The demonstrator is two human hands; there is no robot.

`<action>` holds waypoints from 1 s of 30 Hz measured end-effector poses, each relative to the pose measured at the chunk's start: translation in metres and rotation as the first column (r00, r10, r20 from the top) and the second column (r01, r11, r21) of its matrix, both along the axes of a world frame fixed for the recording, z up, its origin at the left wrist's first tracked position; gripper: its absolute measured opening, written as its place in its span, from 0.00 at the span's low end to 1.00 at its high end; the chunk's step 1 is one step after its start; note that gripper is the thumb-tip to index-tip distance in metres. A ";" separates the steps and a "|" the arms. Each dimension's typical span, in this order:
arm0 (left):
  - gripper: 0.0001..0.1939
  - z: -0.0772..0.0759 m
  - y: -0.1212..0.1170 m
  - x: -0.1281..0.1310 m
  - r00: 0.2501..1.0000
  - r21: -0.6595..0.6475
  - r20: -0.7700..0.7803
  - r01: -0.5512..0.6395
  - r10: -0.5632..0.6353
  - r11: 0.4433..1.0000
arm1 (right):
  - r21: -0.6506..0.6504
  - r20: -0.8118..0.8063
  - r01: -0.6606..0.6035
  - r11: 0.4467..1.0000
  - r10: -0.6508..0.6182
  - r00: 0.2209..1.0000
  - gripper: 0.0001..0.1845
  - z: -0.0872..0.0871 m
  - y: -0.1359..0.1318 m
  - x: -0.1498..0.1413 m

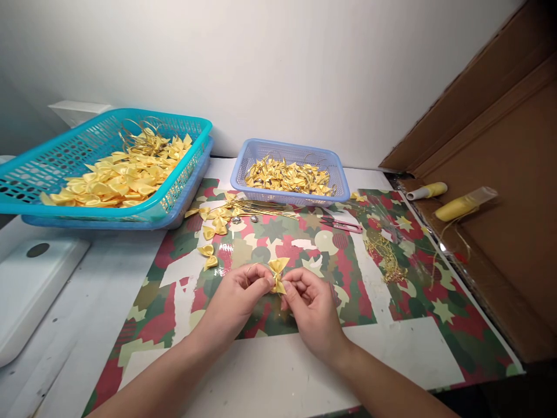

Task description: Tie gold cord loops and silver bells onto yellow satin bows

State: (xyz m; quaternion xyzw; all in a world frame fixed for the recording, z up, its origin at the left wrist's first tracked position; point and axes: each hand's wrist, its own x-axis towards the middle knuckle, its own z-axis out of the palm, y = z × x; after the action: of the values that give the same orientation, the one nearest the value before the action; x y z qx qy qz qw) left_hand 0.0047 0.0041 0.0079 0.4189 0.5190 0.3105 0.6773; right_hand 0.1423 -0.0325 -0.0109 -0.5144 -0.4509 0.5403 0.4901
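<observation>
Between my two hands is a yellow satin ribbon bow [278,268], held just above the patterned table cover. My left hand [250,287] pinches the bow's left side, and a thin gold cord loops by its fingers. My right hand [307,296] has thumb and forefinger closed at the bow's lower right; whether they also grip a cord is hidden. Loose yellow bows [220,220] lie beyond my left hand, beside a small silver bell [236,220] and a bundle of gold cords [261,206].
A turquoise basket [202,125] of yellow bows stands at the left, a lilac basket [343,177] of corded bows at the back. Pink thread snips [346,226] and a gold chain pile [389,261] lie right. Yellow thread spools [461,206] stick out by the cardboard wall [500,174].
</observation>
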 end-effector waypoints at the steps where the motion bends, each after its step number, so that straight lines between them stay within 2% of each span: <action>1: 0.11 -0.001 0.000 0.000 1.000 -0.003 -0.005 0.004 -0.004 1.000 | 0.001 0.000 -0.001 1.000 0.001 1.000 0.08 0.000 0.000 0.000; 15: 0.12 -0.005 -0.001 -0.002 0.997 -0.021 0.015 0.071 -0.071 0.997 | -0.006 -0.025 0.000 1.000 0.000 1.000 0.07 -0.001 -0.001 -0.002; 21: 0.11 -0.003 -0.002 0.000 0.998 0.004 0.036 0.056 -0.056 0.998 | -0.019 -0.043 0.005 1.000 -0.006 0.999 0.08 -0.001 -0.001 -0.002; 26: 0.11 -0.003 -0.002 -0.003 0.999 0.081 -0.039 -0.028 0.031 0.996 | -0.001 0.051 -0.017 1.000 0.017 0.999 0.09 -0.001 0.001 0.006; 30: 0.11 -0.003 -0.002 -0.004 0.999 0.124 -0.053 -0.007 0.014 0.992 | 0.021 0.129 -0.045 0.999 0.042 0.991 0.10 -0.001 0.001 0.007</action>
State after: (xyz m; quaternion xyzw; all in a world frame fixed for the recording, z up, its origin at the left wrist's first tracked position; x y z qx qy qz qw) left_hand 0.0008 0.0021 0.0050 0.4655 0.5189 0.3341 0.6344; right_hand 0.1496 -0.0313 -0.0119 -0.5325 -0.4989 0.5112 0.4541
